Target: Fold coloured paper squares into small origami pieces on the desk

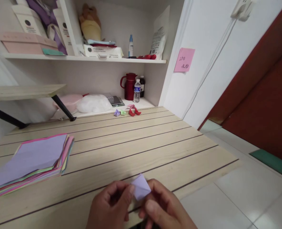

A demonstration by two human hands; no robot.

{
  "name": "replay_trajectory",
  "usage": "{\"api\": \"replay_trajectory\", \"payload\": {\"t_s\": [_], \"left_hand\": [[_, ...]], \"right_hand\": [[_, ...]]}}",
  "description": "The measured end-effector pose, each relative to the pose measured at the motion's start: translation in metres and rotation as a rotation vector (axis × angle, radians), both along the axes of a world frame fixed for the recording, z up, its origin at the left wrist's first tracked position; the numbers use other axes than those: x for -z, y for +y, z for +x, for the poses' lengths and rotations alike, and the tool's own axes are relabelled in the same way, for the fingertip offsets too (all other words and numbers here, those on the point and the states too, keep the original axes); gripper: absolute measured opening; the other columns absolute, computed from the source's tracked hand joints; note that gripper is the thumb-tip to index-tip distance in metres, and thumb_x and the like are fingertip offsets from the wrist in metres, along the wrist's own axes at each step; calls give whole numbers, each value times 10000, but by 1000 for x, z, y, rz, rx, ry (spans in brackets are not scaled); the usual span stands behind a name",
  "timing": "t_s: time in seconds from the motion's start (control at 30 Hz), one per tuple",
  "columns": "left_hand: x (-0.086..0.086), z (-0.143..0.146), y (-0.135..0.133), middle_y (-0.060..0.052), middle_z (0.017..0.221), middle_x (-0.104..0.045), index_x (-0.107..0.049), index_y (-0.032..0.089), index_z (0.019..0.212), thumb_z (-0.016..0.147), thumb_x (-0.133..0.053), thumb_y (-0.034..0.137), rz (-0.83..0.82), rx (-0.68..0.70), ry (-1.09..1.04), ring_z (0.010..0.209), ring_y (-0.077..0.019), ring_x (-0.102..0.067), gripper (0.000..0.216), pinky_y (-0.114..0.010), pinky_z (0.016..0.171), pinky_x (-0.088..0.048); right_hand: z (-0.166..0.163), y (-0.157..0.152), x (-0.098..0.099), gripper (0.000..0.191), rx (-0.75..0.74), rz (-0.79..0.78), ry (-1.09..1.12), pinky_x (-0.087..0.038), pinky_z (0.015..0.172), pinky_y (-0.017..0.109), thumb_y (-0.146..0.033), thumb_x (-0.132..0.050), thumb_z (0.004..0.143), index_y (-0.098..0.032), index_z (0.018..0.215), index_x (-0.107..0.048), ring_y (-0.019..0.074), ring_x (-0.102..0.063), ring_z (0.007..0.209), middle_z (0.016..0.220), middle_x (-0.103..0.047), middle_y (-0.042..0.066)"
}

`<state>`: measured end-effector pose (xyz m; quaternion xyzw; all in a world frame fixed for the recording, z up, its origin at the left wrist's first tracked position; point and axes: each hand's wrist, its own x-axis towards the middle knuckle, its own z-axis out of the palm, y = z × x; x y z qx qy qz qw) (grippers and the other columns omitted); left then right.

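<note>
A small folded piece of lavender paper (141, 187), roughly diamond-shaped with creases across it, is held just above the table's front edge. My left hand (113, 202) pinches its left corner between thumb and forefinger. On the other side, my right hand (163, 203) has curled fingers against the paper's right and lower edge; its thumb is bent in front, and the exact contact there is partly hidden. To the left lies a stack of coloured paper sheets (41, 152) with a lavender sheet on top.
The wooden table (122, 143) has dark grooves. Several small folded paper pieces (131, 112) sit at its far edge. Behind them stand a red jug (130, 87) and a water bottle (137, 91). A raised wooden stand (26, 91) is at the left. Tiled floor (231, 203) lies right.
</note>
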<state>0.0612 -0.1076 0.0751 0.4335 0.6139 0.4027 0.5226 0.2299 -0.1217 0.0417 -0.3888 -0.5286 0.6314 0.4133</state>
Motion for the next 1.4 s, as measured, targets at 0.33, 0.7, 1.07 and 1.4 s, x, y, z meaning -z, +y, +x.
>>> {"api": "replay_trajectory", "payload": {"t_s": [0.33, 0.7, 1.07, 1.4], "left_hand": [[-1, -20, 50, 80, 438, -462, -604, 185, 640, 609, -657, 397, -265, 554, 260, 370, -86, -384, 221, -222, 379, -284], [8, -19, 27, -24, 774, -679, -672, 205, 960, 768, -574, 228, 44, 448, 830, 725, -213, -627, 217, -328, 641, -458], [94, -12, -41, -30, 1155, -743, -686, 156, 1166, 938, -539, 180, 1287, 142, 1207, 1117, -171, -618, 273, -362, 1193, -243], [82, -33, -40, 57, 1102, -757, -673, 249, 1175, 878, -603, 198, 1307, 330, 1227, 1020, -121, -675, 309, -286, 1141, -306]], "right_hand": [[39, 11, -6, 379, 38, 1080, -800, -514, 934, 357, -139, -564, 926, -239, 1290, -596, 236, -586, 1141, 1221, -655, 83], [25, 17, 9, 268, 28, 1224, -827, -443, 929, 432, -153, -529, 979, -182, 1215, -653, 240, -599, 1085, 1143, -730, 39], [18, 6, 8, 273, 56, 1188, -839, -450, 971, 410, -145, -463, 1004, -154, 1207, -645, 219, -607, 1056, 1136, -720, 71], [29, 0, 16, 376, -18, 1181, -880, -463, 999, 417, -434, -594, 960, -187, 1242, -631, 230, -600, 1131, 1218, -705, 69]]}}
